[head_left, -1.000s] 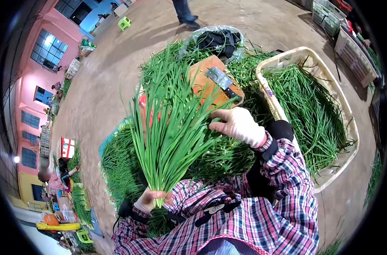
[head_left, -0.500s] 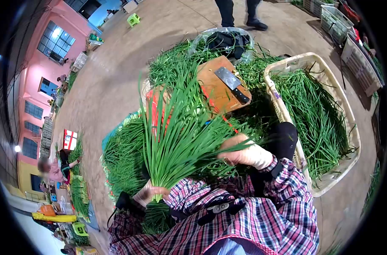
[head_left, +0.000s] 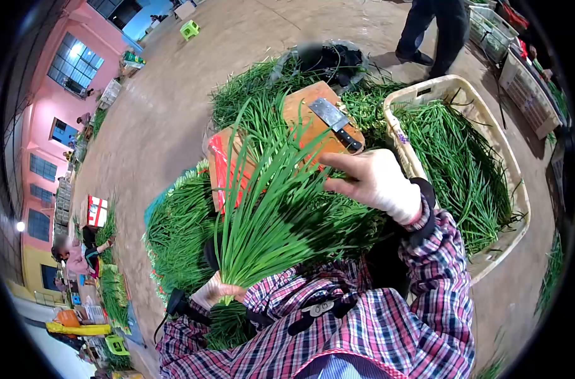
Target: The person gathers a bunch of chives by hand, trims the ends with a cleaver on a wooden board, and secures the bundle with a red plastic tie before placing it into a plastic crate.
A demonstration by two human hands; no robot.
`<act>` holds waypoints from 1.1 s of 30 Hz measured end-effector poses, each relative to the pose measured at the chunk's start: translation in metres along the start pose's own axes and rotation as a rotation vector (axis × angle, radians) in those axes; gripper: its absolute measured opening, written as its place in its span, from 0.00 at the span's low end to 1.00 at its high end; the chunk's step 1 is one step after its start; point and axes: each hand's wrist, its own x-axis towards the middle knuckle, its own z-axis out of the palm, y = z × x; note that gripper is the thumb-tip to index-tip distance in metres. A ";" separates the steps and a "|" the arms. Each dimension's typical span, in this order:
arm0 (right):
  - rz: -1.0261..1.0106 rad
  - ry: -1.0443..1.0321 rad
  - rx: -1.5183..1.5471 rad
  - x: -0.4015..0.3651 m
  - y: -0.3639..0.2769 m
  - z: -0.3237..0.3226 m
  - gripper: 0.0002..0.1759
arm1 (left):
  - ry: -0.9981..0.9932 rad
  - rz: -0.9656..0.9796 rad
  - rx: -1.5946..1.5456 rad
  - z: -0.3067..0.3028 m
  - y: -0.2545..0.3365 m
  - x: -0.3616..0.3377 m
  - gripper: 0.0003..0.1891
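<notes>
My left hand [head_left: 219, 292] is closed around the base of a bunch of green chives [head_left: 262, 234], whose long leaves fan up and away from me. Just right of the leaf tips is my right hand [head_left: 373, 180], with white wrapping over its palm and wrist. Its thumb and forefinger are apart and I see nothing between them. Beyond the bunch, a cleaver [head_left: 335, 124] with a black handle lies on a wooden board [head_left: 299, 112]. Red strips [head_left: 219, 165] show on another wooden piece behind the leaves.
At right stands a cream plastic crate [head_left: 521, 189] with loose chives inside. More chives [head_left: 180, 221] are heaped at left and around the board. A clear bag with dark contents [head_left: 338, 63] sits at the back, near a standing person's legs [head_left: 436, 35]. Another person sits far left.
My right hand has risen away from the leaves, and its thumb and forefinger have spread. My left hand still grips the bunch. The standing person's legs have shifted right.
</notes>
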 end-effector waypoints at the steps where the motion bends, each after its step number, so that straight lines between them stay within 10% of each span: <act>1: -0.057 -0.029 -0.187 0.006 0.000 0.008 0.20 | 0.011 0.013 0.011 0.000 -0.002 -0.001 0.36; 9: -0.124 -0.395 -0.333 0.026 0.023 0.058 0.12 | 0.030 -0.007 0.019 0.004 -0.007 0.000 0.32; 15: 0.573 -0.133 1.070 0.000 0.006 -0.019 0.06 | 0.066 -0.100 0.059 0.000 0.000 0.003 0.25; 17: 0.326 -0.035 1.387 -0.026 0.022 -0.036 0.05 | 0.082 -0.071 -0.027 -0.010 -0.010 -0.001 0.22; 21: 0.132 -0.040 1.511 -0.065 0.030 -0.050 0.33 | -0.005 -0.025 -0.272 -0.029 -0.032 -0.002 0.23; 25: 0.594 0.042 0.977 -0.077 0.017 -0.081 0.10 | 0.087 -0.023 -0.410 -0.025 -0.034 -0.012 0.23; 28: 0.543 0.086 1.110 -0.079 0.027 -0.072 0.06 | 0.066 -0.045 -0.428 -0.038 -0.046 -0.014 0.23; 33: 0.607 -0.227 0.992 -0.056 0.012 -0.045 0.18 | 0.092 0.034 -0.423 -0.023 -0.040 -0.021 0.22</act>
